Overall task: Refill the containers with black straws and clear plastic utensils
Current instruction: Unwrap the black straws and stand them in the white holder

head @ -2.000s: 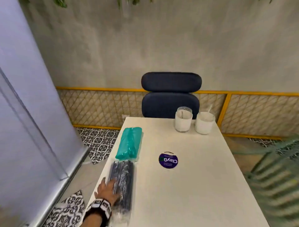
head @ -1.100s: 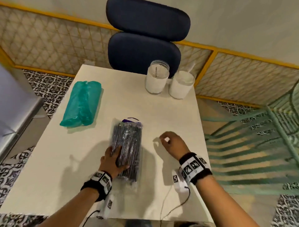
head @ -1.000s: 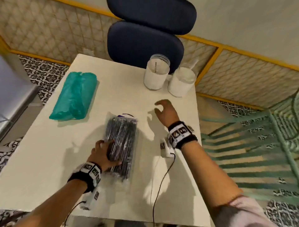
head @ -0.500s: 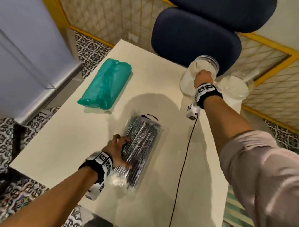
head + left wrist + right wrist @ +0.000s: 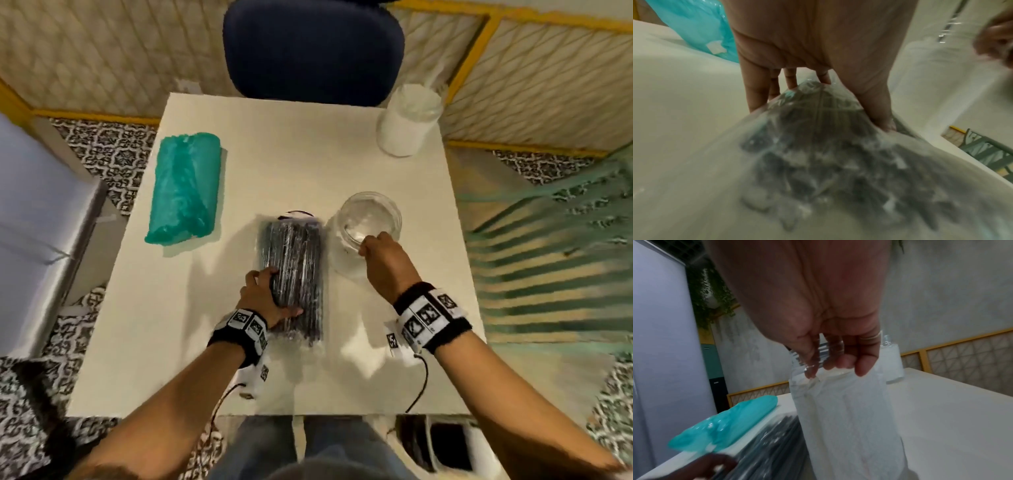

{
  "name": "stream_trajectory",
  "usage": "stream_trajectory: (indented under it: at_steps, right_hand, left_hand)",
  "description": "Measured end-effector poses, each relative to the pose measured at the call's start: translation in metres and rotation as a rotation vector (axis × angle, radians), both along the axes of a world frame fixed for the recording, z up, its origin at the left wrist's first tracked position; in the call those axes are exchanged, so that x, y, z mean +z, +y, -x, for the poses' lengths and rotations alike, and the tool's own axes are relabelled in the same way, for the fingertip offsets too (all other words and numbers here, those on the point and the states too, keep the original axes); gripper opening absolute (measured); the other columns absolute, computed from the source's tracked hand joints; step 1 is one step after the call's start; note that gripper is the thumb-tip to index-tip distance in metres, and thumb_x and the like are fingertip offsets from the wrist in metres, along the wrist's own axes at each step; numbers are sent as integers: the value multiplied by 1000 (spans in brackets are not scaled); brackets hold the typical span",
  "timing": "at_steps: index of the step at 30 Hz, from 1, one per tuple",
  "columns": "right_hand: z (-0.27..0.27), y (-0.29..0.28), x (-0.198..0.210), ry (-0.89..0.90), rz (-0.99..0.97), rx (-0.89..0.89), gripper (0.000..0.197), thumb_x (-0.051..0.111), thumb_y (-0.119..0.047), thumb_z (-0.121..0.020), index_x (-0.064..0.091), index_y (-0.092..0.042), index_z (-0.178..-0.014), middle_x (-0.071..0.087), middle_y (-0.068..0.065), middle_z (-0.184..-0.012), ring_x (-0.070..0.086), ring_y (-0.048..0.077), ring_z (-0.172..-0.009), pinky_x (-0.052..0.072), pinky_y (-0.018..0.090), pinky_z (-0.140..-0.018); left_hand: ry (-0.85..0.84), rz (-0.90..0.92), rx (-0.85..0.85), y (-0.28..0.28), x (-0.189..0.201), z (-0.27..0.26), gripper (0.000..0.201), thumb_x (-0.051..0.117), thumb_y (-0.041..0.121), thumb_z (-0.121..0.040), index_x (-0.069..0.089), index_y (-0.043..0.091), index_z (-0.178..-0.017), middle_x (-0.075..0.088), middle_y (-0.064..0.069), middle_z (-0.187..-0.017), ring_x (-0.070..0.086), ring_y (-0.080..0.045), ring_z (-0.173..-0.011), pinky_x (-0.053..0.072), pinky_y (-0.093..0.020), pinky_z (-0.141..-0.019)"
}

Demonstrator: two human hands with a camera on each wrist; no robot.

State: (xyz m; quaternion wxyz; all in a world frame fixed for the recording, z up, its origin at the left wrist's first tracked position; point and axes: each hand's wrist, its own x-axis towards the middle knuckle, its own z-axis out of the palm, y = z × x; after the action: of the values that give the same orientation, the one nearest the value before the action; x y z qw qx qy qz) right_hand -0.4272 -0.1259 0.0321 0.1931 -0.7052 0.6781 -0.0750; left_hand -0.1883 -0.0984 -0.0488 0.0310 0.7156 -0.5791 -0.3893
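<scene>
A clear plastic pack of black straws (image 5: 294, 270) (image 5: 818, 138) (image 5: 764, 449) lies lengthwise in the middle of the white table (image 5: 191, 325). My left hand (image 5: 265, 298) (image 5: 818, 65) grips the pack's near left side, thumb on top. Just right of the pack stands a clear glass jar (image 5: 368, 222) (image 5: 846, 418). My right hand (image 5: 385, 258) (image 5: 830, 356) pinches its near rim from above. A second jar (image 5: 407, 120) (image 5: 893, 363) with a white lining stands at the far right corner. A teal plastic bag (image 5: 185, 197) (image 5: 694, 24) (image 5: 725, 420) lies at the left.
A dark blue chair (image 5: 311, 51) stands behind the table's far edge. A yellow-framed lattice fence (image 5: 513, 68) runs behind it, and a green metal chair (image 5: 555, 267) is on the right. A round dark sticker (image 5: 296, 214) peeks out from under the pack's far end.
My right hand has brought one jar from the far right corner to beside the straw pack. My left hand has stayed on the pack.
</scene>
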Motion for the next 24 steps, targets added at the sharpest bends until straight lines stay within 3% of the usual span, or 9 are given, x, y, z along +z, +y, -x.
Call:
stream_trajectory:
  at_steps: [3,6,9,12,14,17,21,22,24]
  right_hand:
    - [-7,79,4,48,13,-25,9,51,1,-87,60,-2,-89,56,21,-87,58,40,-67,44,38,-58]
    - [-15,130,5,46,-3,-89,10,51,-3,-89,60,0,-90,56,21,-88,57,40,-66,36,35,-57]
    - [-19,145,8,-12,8,-129,13,52,-8,-90,60,-1,-96,57,21,-98,59,41,-74,46,39,-61]
    - [-21,147,24,-73,-10,-190,41,51,5,-79,55,-5,-118,50,15,-127,62,39,-91,54,43,-74]
    - [-24,147,46,-89,110,-261,47,47,10,-72,57,-6,-115,51,11,-128,63,36,-91,52,37,-68]
    - [-34,150,77,-231,376,-320,37,42,10,-70,58,-8,-99,57,10,-112,57,22,-84,42,29,-61]
    - [-71,143,78,-478,442,-128,28,44,8,-75,58,-4,-97,58,12,-105,49,10,-90,40,14,-73]
    - [-83,140,69,-507,427,-74,28,47,10,-77,58,-2,-101,57,13,-108,49,11,-95,40,13,-78]
    - [-104,129,42,-530,355,-26,35,52,11,-81,54,1,-114,51,17,-121,52,23,-106,48,27,-82]
  left_hand:
    - [3,16,-32,8,-2,0,100,81,55,-51,28,32,-132,27,-10,-137,44,-38,-119,43,-49,-102]
    - [3,45,-40,15,-6,-4,104,81,57,-48,26,33,-133,19,-11,-144,42,-42,-122,41,-51,-103]
    - [-44,-11,40,21,-7,-7,132,83,56,-45,-1,27,-144,7,-16,-152,34,-44,-130,36,-52,-107]
    - [-27,-32,99,23,-5,-12,151,88,48,-40,-19,17,-142,31,-23,-144,38,-42,-128,35,-50,-107]
    - [24,17,85,22,0,-21,153,91,40,-40,-20,14,-142,38,-23,-141,38,-40,-129,32,-49,-110]
    - [-27,153,-85,28,14,-45,148,91,29,-44,-17,12,-143,41,-24,-136,40,-41,-124,32,-51,-107]
    - [-199,293,-391,50,34,-89,128,82,29,-59,-11,14,-144,41,-23,-129,43,-40,-109,39,-48,-95]
    - [-255,326,-455,57,37,-101,122,80,27,-62,-10,14,-144,42,-21,-128,44,-39,-105,40,-46,-91]
    - [-385,459,-565,69,37,-126,118,79,17,-61,-4,14,-145,51,-18,-121,50,-36,-91,47,-41,-77]
